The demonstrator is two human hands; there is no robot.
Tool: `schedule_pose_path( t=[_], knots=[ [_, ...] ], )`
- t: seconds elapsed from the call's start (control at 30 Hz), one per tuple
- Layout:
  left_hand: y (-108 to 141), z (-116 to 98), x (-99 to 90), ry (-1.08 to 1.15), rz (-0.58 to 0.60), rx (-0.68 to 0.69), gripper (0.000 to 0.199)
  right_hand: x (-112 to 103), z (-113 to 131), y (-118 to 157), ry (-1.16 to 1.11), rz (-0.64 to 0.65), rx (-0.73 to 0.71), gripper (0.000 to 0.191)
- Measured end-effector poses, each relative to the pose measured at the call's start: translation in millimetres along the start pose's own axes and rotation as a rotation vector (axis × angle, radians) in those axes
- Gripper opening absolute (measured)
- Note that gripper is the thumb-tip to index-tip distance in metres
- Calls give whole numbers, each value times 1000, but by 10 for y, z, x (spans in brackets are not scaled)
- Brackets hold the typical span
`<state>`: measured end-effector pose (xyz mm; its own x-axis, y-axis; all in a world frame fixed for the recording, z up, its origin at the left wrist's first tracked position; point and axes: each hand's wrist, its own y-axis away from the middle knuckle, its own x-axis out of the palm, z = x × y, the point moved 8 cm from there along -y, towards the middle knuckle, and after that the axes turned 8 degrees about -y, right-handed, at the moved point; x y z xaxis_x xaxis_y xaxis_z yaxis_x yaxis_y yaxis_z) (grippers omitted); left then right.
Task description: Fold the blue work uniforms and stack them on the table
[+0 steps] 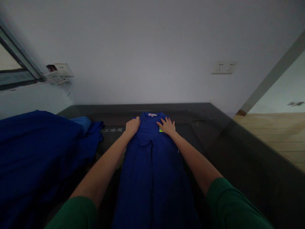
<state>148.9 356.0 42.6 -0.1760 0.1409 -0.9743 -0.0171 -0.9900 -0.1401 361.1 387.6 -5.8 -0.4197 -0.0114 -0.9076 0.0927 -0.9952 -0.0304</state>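
Note:
A long dark-blue collared garment (164, 168) lies stretched out in front of me, its collar pointing at the wall. Inside the neck sits a white label with reddish print (152, 114). A dark slit runs down the garment's middle below a curved edge. My left hand (132, 126) is closed on the left shoulder edge of the garment, fingers curled. On the right upper part, my right hand (167, 126) rests flat with its fingers spread. A yellow-green patch (161, 129) shows partly from under that hand.
A heap of blue clothing (43, 149) lies on the left. Beneath everything is a dark table (228, 149) with raised edges and white characters (113, 130). Behind stands a pale wall with a socket plate (224, 67); more sockets (58, 75) are at the left corner. Wooden floor (281, 127) shows at right.

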Motion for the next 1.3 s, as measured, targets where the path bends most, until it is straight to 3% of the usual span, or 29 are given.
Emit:
schedule_pose_path(
  t=[0.13,0.2,0.27,0.37,0.47,0.63,0.9,1.03,1.2,1.3],
  knots=[
    [109,-151,-95,-55,-147,60,32,-9,22,7,16,25,10,73],
    [182,-301,-212,-53,-257,101,35,-58,91,30,51,-44,-27,69],
    [256,-488,-271,13,-292,153,35,-91,176,71,80,-122,-80,62],
    [354,-757,-149,154,-167,226,38,-35,223,126,73,-134,-106,55],
    [453,-883,67,190,-30,267,49,12,209,145,57,-126,-108,54],
    [524,-822,175,156,-17,282,52,-63,259,207,63,-161,-154,52],
    [572,-795,63,176,-98,212,48,33,377,785,124,-136,-237,51],
    [717,-764,38,193,-41,210,49,-3,435,895,145,-146,-260,48],
    [967,-531,140,169,46,136,64,-78,552,1125,122,-126,-270,47],
    [1077,-441,175,136,-19,126,62,-22,589,1334,103,-85,-292,46]
  ],
)
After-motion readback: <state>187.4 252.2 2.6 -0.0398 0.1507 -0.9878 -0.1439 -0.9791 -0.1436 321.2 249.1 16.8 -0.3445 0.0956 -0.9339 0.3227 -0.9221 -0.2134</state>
